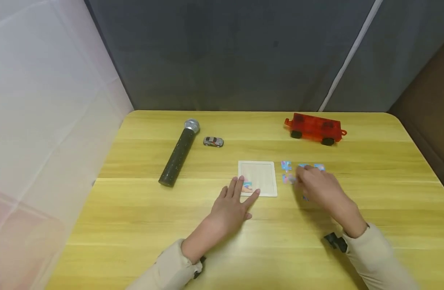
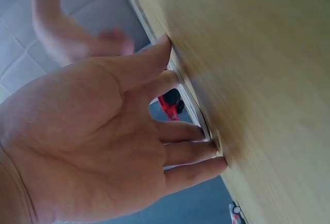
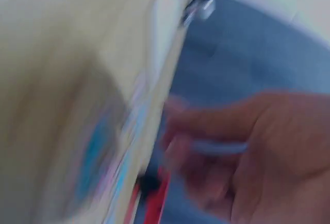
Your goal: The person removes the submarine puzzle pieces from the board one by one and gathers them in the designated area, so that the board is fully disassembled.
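Note:
A pale square puzzle tray [image 1: 268, 180] lies at the middle of the table. Its lower left corner holds a puzzle piece [image 1: 247, 187] with a coloured print. My left hand [image 1: 229, 207] rests on the tray's lower left edge, fingers straight and spread, thumb at the bottom rim. Over the loose blue and pink puzzle pieces [image 1: 286, 165] right of the tray is my right hand [image 1: 321, 189], its fingers bent and blurred. I cannot tell whether its fingertips pinch a piece. Part of the loose group is hidden beneath that hand.
A black microphone [image 1: 178, 155] with a silver head lies at the left. Beside its head stands a small grey toy car [image 1: 213, 141]. A red toy wagon [image 1: 314, 128] with black wheels is at the back right. A dark partition [image 1: 225, 56] rises behind the table.

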A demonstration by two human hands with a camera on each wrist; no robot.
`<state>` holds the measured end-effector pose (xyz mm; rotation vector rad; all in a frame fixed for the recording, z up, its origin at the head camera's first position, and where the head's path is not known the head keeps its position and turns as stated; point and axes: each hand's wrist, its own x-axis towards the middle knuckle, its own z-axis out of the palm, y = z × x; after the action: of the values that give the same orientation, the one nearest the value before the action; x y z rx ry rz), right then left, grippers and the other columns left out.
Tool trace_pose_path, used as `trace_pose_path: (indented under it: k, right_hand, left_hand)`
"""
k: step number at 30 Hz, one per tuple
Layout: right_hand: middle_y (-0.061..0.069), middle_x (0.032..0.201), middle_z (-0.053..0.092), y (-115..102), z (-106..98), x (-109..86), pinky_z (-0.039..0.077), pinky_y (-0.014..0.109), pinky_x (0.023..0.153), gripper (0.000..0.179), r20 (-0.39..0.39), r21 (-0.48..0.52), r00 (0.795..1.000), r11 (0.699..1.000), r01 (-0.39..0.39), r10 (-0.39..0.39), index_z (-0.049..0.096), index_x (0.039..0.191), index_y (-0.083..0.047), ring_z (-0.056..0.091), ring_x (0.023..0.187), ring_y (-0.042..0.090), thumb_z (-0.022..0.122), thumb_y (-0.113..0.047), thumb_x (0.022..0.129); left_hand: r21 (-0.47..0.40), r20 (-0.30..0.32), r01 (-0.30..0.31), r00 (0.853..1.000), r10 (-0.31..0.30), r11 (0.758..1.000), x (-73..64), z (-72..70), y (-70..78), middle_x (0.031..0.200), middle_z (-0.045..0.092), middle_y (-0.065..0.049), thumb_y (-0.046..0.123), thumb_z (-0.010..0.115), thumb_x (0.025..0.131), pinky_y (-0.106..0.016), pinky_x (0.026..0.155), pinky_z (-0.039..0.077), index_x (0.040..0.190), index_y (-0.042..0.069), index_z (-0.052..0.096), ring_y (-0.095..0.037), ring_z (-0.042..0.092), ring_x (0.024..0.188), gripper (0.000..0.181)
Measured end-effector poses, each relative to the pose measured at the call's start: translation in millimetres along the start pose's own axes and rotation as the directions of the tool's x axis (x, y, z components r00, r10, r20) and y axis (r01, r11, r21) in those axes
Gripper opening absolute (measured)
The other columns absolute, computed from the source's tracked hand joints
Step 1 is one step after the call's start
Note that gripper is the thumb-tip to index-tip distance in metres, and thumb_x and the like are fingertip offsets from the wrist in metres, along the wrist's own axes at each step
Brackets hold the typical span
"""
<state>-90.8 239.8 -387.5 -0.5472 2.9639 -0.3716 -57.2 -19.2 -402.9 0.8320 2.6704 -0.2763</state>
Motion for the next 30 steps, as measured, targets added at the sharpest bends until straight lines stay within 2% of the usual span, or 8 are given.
trace_pose_path:
  k: [3,5,8,13,19,21,25,30]
  right_hand:
    - [0.002,0.088,0.065,-28,7,22.2,0.055,0.035,0.064,0.012,-0.036,0.109,0.987,0.981,0.16,-0.157,0.07,0.094,-0.008,0.06,0.076,0.016,0.08,-0.006,0.1]
    - [0.003,0.095,0.067,-41,14,34.7,0.058,0.034,0.07,0.006,0.011,0.172,0.982,0.968,0.185,-0.189,0.074,0.1,-0.007,0.063,0.08,0.016,0.079,-0.008,0.101]
    - [0.006,0.102,0.064,-50,27,42.5,0.057,0.031,0.067,0.008,0.075,0.195,0.987,0.973,0.127,-0.144,0.073,0.102,-0.005,0.063,0.079,0.016,0.078,-0.011,0.102]
    - [0.004,0.092,0.059,-53,41,42.2,0.049,0.027,0.058,0.018,0.042,0.184,0.998,0.982,0.04,-0.048,0.065,0.096,-0.006,0.054,0.071,0.014,0.082,-0.011,0.1]
    - [0.002,0.079,0.07,-46,34,45.9,0.047,0.024,0.061,0.019,-0.036,0.393,0.994,0.913,0.108,-0.102,0.061,0.092,-0.008,0.057,0.064,0.009,0.077,-0.005,0.102]
    - [0.003,0.076,0.072,-36,25,43.1,0.047,0.023,0.061,0.018,-0.029,0.425,0.994,0.899,0.106,-0.103,0.062,0.092,-0.007,0.058,0.061,0.009,0.074,-0.002,0.103]
    - [0.001,0.069,0.066,-14,14,29.3,0.044,0.024,0.059,0.021,0.051,0.39,0.996,0.919,0.05,-0.076,0.062,0.086,-0.007,0.055,0.057,0.009,0.073,0.002,0.102]
    - [-0.002,0.066,0.063,1,18,17.8,0.045,0.024,0.059,0.024,0.144,0.341,0.987,0.94,0.024,-0.077,0.062,0.082,-0.008,0.055,0.055,0.007,0.073,0.003,0.1]
  left_hand:
    - [-0.003,0.003,-0.002,1.0,0.002,1.0,1.9,0.3,1.6,0.18,0.018,-0.028,0.05,0.048,0.115,-0.044,0.132,0.037,0.176,0.037,0.026,-0.04,0.023,0.169,0.066]
    - [0.004,0.013,-0.006,1.0,0.006,1.0,4.0,-0.9,3.2,0.18,0.017,-0.029,0.051,0.048,0.115,-0.044,0.132,0.036,0.175,0.039,0.027,-0.041,0.022,0.169,0.065]
    - [0.014,0.036,-0.017,0.999,0.017,1.0,8.3,-2.5,7.4,0.181,0.015,-0.028,0.052,0.046,0.115,-0.043,0.133,0.034,0.175,0.04,0.028,-0.04,0.018,0.17,0.063]
    - [-0.008,0.049,-0.028,0.998,0.028,1.0,19.2,5.7,11.5,0.182,0.012,-0.025,0.054,0.043,0.116,-0.044,0.135,0.031,0.174,0.041,0.031,-0.038,0.014,0.171,0.06]
    - [-0.013,0.016,-0.01,1.0,0.01,1.0,20.2,17.7,5.3,0.181,0.014,-0.028,0.055,0.044,0.115,-0.045,0.133,0.034,0.176,0.044,0.022,-0.041,0.018,0.17,0.065]
    - [-0.007,0.013,0.003,1.0,-0.003,1.0,13.4,12.6,2.9,0.18,0.017,-0.03,0.054,0.046,0.115,-0.045,0.133,0.036,0.176,0.042,0.021,-0.043,0.021,0.169,0.067]
    - [-0.018,0.007,0.029,1.0,-0.029,0.999,0.4,5.1,-3.1,0.178,0.021,-0.031,0.051,0.05,0.114,-0.045,0.131,0.038,0.175,0.04,0.026,-0.044,0.025,0.167,0.067]
    - [-0.02,-0.004,0.036,0.999,-0.036,0.999,-6.4,2.3,-7.6,0.177,0.023,-0.032,0.049,0.052,0.114,-0.046,0.13,0.04,0.175,0.039,0.029,-0.044,0.028,0.166,0.066]
